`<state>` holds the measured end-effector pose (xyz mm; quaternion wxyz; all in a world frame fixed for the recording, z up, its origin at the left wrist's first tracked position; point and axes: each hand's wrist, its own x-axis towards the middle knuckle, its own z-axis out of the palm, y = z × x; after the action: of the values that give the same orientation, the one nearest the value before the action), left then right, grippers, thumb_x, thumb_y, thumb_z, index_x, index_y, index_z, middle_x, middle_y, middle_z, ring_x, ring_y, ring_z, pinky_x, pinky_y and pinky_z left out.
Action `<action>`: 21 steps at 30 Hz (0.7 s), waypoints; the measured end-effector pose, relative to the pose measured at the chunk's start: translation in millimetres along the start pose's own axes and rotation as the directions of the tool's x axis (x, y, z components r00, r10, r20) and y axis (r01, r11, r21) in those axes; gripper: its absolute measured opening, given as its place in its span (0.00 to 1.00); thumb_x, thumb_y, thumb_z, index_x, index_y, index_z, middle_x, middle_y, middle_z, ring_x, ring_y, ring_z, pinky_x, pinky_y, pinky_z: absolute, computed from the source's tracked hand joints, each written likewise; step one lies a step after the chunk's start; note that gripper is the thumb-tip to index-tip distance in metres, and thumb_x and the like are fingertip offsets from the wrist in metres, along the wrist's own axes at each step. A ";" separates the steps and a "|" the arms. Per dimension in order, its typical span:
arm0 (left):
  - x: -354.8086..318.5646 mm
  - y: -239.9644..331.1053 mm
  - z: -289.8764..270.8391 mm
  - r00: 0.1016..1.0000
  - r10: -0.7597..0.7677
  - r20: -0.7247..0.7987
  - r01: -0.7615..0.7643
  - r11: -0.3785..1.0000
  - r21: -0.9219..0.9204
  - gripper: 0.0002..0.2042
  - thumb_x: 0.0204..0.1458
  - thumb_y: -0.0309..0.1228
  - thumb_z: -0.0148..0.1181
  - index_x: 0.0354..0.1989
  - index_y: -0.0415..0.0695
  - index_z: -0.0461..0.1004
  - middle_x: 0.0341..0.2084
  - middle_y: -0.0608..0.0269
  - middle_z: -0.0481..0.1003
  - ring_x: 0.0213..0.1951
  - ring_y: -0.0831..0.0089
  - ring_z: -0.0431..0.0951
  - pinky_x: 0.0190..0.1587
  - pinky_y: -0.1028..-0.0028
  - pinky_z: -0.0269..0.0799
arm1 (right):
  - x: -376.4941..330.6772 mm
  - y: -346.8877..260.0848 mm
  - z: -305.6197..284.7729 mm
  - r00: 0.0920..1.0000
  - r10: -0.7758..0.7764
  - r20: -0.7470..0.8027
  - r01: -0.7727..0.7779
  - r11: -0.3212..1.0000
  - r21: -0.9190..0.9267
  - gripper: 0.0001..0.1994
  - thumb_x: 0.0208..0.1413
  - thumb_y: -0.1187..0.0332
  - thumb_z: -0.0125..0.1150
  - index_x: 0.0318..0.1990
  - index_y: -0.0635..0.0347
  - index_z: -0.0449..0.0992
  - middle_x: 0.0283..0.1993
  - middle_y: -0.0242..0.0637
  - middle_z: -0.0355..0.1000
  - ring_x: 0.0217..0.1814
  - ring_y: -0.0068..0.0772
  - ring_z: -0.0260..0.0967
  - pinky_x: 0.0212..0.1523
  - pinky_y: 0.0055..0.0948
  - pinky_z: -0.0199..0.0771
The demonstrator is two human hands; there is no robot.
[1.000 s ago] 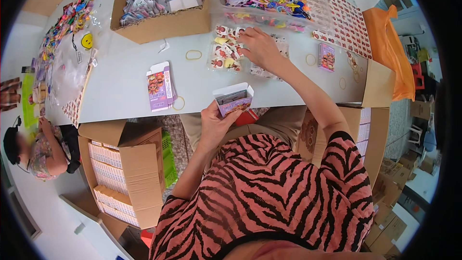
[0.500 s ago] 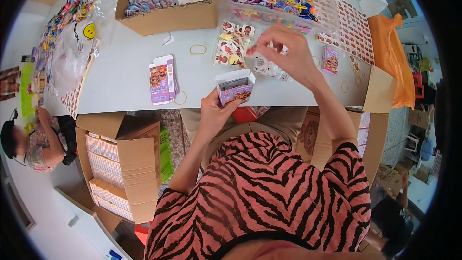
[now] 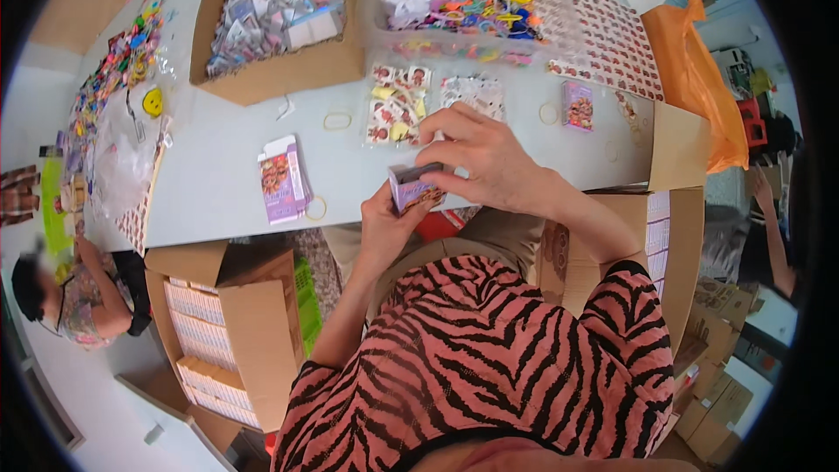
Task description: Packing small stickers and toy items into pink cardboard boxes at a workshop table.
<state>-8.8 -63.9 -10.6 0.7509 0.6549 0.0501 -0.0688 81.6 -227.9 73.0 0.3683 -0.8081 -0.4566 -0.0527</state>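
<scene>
Low at the table's front edge, my left hand is wrapped round a small purple printed carton with its top open. My right hand is at the carton's mouth, its fingers bent over the opening. Whatever those fingers pinch is hidden. Just beyond lie a clear bag of small printed packets and a second clear bag with whitish contents. To the left, a few flattened purple cartons lie stacked beside a rubber band.
At the back stand a cardboard box of small packets and a clear bin of colourful trinkets. A closed purple carton sits near sticker sheets. A full cardboard box stands below left. Another person works at the left.
My right hand has come down and toward me from above the bags to the carton's mouth, bringing a small reddish item. The carton stays in my left hand. The whole view has shifted slightly.
</scene>
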 end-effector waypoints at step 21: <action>7.2 6.0 -20.2 0.995 -0.035 -0.094 0.024 0.993 -0.118 0.14 0.46 0.19 0.61 0.43 0.33 0.70 0.36 0.58 0.76 0.38 0.75 0.76 0.43 0.76 0.72 | 111.6 287.7 -75.5 0.924 0.354 -0.147 -0.375 0.758 -0.534 0.16 0.50 0.69 0.55 0.49 0.56 0.70 0.49 0.43 0.70 0.51 0.48 0.67 0.49 0.41 0.69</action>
<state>-0.4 -43.4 -8.8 0.7836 0.6116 0.0995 -0.0455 388.5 -288.1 17.3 0.1306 -0.9516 -0.2488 -0.1249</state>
